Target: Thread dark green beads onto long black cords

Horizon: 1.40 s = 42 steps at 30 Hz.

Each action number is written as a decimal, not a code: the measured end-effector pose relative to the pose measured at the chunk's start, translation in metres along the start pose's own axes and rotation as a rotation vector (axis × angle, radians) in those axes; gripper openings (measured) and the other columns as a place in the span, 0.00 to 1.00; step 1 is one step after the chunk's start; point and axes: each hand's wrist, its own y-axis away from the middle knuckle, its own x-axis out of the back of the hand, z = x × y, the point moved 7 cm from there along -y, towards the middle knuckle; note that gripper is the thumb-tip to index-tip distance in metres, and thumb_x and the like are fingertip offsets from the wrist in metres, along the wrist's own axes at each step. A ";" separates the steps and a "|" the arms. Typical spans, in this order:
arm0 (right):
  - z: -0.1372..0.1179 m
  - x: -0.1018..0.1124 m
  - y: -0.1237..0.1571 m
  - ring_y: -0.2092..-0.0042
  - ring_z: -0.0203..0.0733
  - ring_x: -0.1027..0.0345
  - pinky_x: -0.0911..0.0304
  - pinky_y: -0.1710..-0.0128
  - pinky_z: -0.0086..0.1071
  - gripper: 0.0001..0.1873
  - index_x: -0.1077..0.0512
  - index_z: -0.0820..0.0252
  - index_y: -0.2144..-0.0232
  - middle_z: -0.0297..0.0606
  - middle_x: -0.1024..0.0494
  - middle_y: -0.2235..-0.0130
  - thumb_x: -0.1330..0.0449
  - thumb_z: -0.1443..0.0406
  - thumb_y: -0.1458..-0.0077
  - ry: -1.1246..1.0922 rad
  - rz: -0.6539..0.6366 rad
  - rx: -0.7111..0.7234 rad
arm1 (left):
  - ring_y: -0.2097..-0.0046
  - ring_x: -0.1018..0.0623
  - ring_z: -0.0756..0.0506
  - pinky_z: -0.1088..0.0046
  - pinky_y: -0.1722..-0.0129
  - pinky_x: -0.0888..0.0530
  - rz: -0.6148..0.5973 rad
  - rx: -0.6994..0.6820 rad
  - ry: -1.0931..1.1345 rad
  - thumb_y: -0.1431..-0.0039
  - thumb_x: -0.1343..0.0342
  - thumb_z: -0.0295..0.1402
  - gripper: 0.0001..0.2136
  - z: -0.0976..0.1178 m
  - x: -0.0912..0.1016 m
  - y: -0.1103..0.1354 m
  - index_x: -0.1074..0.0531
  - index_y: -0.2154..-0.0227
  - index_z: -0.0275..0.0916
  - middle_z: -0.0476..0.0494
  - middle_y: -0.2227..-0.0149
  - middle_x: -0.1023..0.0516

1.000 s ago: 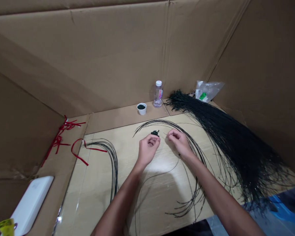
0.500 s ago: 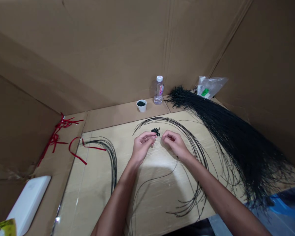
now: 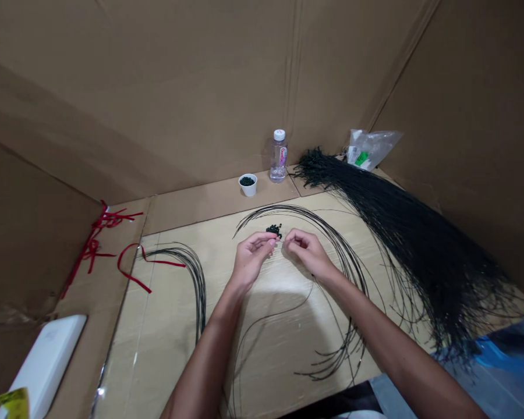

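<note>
My left hand (image 3: 253,257) is closed in a pinch, thumb against forefinger; whatever small thing it grips is too small to make out. Close beside it, my right hand (image 3: 308,251) pinches a thin dark cord (image 3: 282,241), a short bit of which shows in the narrow gap between the fingertips. A long loose strand (image 3: 273,316) trails from below my right hand toward the front edge. Just beyond the fingertips lies a small pile of black beads (image 3: 273,230). Around my right hand curves a bundle of black cords (image 3: 332,228), passing under the right forearm.
A white cup of dark beads (image 3: 248,190) and a clear bottle (image 3: 278,157) stand at the back. A thick mass of black cords (image 3: 402,227) and a plastic bag (image 3: 378,148) lie right. Leftward are another cord bundle (image 3: 196,267), red ribbons (image 3: 133,273) and a white slab-like device (image 3: 50,361).
The view has shifted slightly, so everything sits a little further left and higher. Both hands keep nearly the same pinch, with fingertips still close together.
</note>
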 end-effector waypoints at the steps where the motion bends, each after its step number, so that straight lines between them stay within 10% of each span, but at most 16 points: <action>1: 0.000 0.000 0.000 0.73 0.38 0.44 0.49 0.75 0.32 0.02 0.28 0.55 0.74 0.31 0.33 0.75 0.40 0.64 0.50 0.000 0.003 0.000 | 0.65 0.23 0.48 0.71 0.62 0.26 -0.005 -0.003 -0.002 0.44 0.27 0.39 0.12 0.000 0.000 0.000 0.15 0.60 0.39 0.40 0.58 0.13; 42: 0.000 -0.002 0.001 0.73 0.35 0.45 0.50 0.74 0.30 0.05 0.26 0.58 0.73 0.30 0.33 0.75 0.37 0.62 0.47 -0.022 -0.020 0.034 | 0.57 0.16 0.43 0.67 0.54 0.22 -0.043 -0.036 -0.066 0.45 0.26 0.42 0.15 -0.003 -0.003 0.002 0.14 0.60 0.39 0.38 0.58 0.12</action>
